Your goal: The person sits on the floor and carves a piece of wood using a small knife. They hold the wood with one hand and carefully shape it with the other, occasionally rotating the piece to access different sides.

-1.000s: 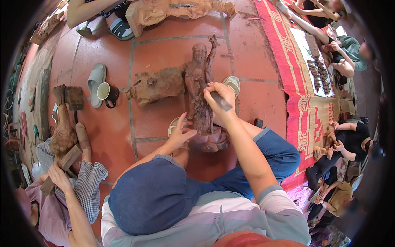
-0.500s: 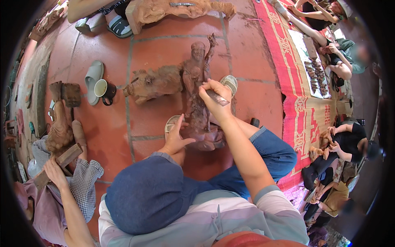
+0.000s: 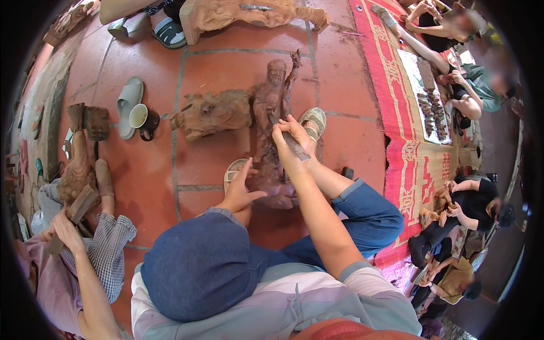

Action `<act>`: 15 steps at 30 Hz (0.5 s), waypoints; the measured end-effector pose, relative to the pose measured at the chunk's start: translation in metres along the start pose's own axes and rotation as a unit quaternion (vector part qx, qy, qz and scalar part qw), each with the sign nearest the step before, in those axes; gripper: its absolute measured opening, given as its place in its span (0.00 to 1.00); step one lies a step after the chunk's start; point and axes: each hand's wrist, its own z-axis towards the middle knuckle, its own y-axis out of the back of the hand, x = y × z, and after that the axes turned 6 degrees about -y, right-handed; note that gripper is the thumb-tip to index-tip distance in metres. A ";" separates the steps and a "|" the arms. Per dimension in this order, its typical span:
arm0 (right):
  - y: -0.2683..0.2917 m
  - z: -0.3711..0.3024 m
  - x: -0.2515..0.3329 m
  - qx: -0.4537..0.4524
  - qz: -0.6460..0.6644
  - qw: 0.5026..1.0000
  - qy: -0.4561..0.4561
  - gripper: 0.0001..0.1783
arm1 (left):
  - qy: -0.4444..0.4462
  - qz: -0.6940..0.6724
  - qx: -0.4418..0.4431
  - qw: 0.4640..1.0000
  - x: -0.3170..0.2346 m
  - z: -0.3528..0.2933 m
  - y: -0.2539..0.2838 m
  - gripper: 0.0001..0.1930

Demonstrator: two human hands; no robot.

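Note:
A brown carved wooden statue [image 3: 272,99] of a standing figure stands on the red tile floor in front of me. My right hand [image 3: 286,141] is pressed against its middle and grips a dark carving tool [image 3: 296,147], with the tip against the wood. My left hand [image 3: 241,190] rests by the statue's lower part with its fingers spread and nothing in it. My feet in pale sandals [image 3: 313,120] sit on either side of the statue. A blue cap [image 3: 198,266] hides part of my left forearm.
A rough carved wood block [image 3: 212,113] lies left of the statue, with a dark mug [image 3: 144,120] and a grey slipper [image 3: 127,102] beyond it. A person at the left [image 3: 85,249] works another carving [image 3: 76,170]. A red woven mat [image 3: 396,119] and seated people are on the right.
My right hand with the tool has shifted slightly down the statue. My left hand stays by the base, its fingers a little more spread.

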 end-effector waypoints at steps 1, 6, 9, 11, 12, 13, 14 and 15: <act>-0.007 -0.002 0.002 -0.013 0.031 0.999 0.007 0.04 | 0.004 -0.003 -0.002 1.000 0.000 -0.001 0.000 0.56; -0.008 -0.006 -0.018 -0.001 0.032 0.999 -0.014 0.04 | 0.025 -0.013 0.005 1.000 -0.004 0.000 0.001 0.56; -0.008 -0.004 0.007 -0.021 0.044 0.999 -0.011 0.05 | 0.027 -0.016 0.004 1.000 -0.002 0.000 0.000 0.57; -0.014 -0.007 -0.006 -0.030 0.051 0.998 -0.007 0.05 | -0.025 -0.004 -0.009 1.000 0.010 -0.001 -0.004 0.57; -0.011 -0.007 -0.007 -0.016 0.044 0.999 -0.008 0.04 | -0.007 -0.002 -0.003 1.000 0.007 -0.001 -0.003 0.57; -0.007 -0.007 -0.008 -0.001 0.037 0.999 -0.009 0.04 | 0.012 -0.001 0.002 1.000 0.002 -0.001 -0.001 0.57; 0.002 0.001 -0.012 0.070 0.014 0.997 -0.035 0.04 | 0.032 0.000 0.006 0.999 0.000 -0.001 0.000 0.57; 0.002 0.000 -0.007 0.039 0.023 0.999 -0.018 0.04 | 0.018 0.000 0.005 1.000 0.001 0.000 -0.001 0.57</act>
